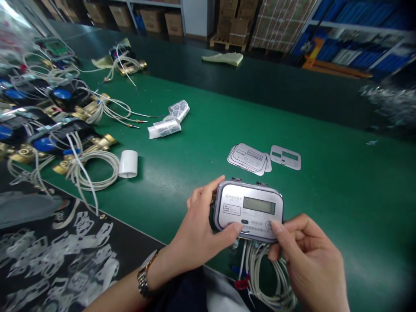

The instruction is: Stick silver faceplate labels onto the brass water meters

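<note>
A meter (232,197) with a silver faceplate and a small grey display is tilted up near the table's front edge. My left hand (203,227) is closed around its left side, the thumb lying on the lower face. With thumb and bent fingers, my right hand (308,255) grips the lower right corner. A coil of pale cable (273,281) hangs below the meter, with a red tag (241,284) beside it. Just beyond lie a stack of faceplate labels (248,158) and a single label (286,157) with window cutouts.
Brass-fitted meters with blue caps (45,144) and coiled cables crowd the left. A white cylinder (128,164) and a curled label strip (170,121) sit nearer the middle. Peeled backing scraps (61,255) litter the floor, near another person's shoe (66,213). A yellowish cloth (224,58) lies at the back.
</note>
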The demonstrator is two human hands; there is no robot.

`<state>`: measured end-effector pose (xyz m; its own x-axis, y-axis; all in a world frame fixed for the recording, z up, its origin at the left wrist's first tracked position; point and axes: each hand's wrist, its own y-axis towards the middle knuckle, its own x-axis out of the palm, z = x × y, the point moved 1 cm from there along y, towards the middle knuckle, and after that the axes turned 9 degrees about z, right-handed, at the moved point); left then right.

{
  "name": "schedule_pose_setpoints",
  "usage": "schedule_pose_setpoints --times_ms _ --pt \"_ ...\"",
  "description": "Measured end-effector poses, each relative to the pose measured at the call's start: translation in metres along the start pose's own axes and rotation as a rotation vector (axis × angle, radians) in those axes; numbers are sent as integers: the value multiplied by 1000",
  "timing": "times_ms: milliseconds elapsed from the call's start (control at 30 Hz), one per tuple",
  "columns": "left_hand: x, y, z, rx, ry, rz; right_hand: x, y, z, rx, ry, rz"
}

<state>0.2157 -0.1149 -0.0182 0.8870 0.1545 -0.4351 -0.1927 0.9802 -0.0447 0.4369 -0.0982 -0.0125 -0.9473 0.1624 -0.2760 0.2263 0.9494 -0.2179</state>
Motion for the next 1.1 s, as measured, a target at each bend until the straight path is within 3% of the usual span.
schedule_pose_setpoints --times_ms 267,433,567,767,833,967,1033,1100 --pt "0 5 -10 148 52 -56 7 -3 -2 30 44 16" --pt "0 5 -12 170 92 -52 11 -1 -6 -9 26 37" --pt "-1 4 -14 170 115 -37 8 -2 -2 1 -17 -24" --pt "0 5 -13 136 88 -29 -6 5 1 -162 -113 119" --pt "-3 9 -11 89 66 -39 -8 16 -1 -180 -67 2" --pt "-8 27 -4 3 -98 -188 1 37 -5 -69 113 -485" --pt "-6 38 0 -58 -254 -260 9 43 -7 -61 162 -533" --pt "0 49 3 -135 -391 -217 16 47 -11 -55 172 -456"
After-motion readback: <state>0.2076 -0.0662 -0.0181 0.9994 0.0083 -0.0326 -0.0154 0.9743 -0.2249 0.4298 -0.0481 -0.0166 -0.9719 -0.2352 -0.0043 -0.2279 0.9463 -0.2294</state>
